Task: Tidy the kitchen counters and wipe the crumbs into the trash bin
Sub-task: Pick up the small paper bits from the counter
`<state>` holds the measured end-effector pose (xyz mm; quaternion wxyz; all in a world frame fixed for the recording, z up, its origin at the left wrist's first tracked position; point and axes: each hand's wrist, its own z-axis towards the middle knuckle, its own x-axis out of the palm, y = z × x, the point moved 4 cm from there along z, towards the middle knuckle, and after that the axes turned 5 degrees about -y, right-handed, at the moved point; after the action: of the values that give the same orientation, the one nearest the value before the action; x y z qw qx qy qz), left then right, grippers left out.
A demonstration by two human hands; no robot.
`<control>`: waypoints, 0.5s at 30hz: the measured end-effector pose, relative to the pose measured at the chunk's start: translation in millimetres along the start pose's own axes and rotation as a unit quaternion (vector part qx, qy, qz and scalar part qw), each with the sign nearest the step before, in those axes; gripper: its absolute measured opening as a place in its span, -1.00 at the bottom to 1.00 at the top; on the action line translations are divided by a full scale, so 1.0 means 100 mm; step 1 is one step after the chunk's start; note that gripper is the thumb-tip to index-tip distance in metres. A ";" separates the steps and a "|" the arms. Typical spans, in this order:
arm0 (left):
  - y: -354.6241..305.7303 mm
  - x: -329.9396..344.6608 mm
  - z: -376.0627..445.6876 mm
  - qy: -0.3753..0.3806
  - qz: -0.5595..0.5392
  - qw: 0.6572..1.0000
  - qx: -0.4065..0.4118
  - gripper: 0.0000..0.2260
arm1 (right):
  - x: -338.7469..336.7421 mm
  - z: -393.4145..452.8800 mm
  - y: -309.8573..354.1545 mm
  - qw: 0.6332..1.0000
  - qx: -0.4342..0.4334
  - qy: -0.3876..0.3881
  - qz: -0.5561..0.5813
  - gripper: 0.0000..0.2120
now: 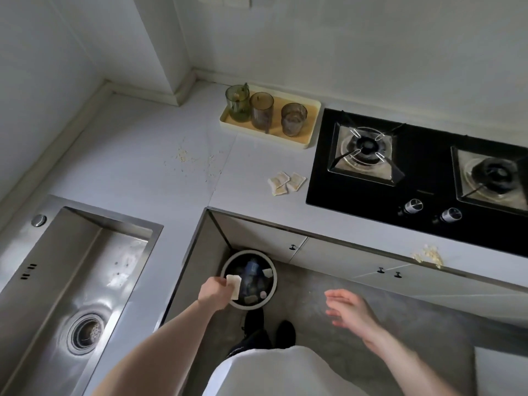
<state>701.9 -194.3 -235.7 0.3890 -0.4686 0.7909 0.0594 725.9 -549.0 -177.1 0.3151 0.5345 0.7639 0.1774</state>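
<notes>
— Holding what over the trash bin (248, 277)?
— Your left hand (213, 291) pinches a pale packet (234, 285) above its rim; floor clear around. Right hand (347, 308) spread wide, empty. Crumbs (427, 256) sit at the bench (143, 155) edge.

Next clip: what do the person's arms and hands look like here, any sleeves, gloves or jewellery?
Both arms are bare along all that shows; no sleeve shows on either. The left hand and right hand have no gloves, and no rings, watch or bracelet are visible. Below them the person wears a white top, dark trousers and black shoes.
</notes>
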 end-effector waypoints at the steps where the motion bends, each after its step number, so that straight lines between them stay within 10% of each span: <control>1: 0.01 0.01 0.05 0.005 0.004 1.000 0.003 -0.74 | 0.01 -0.01 0.00 1.000 0.003 -0.006 0.001 -0.86; 15: -0.06 -0.17 0.47 0.085 0.121 0.988 0.036 -0.77 | 0.46 0.08 0.24 0.999 -0.005 -0.034 -0.021 -0.86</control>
<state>737.3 -164.2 -255.1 0.3271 -0.3582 0.8737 0.0378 737.1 -498.0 -181.6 0.3471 0.5224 0.7629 0.1566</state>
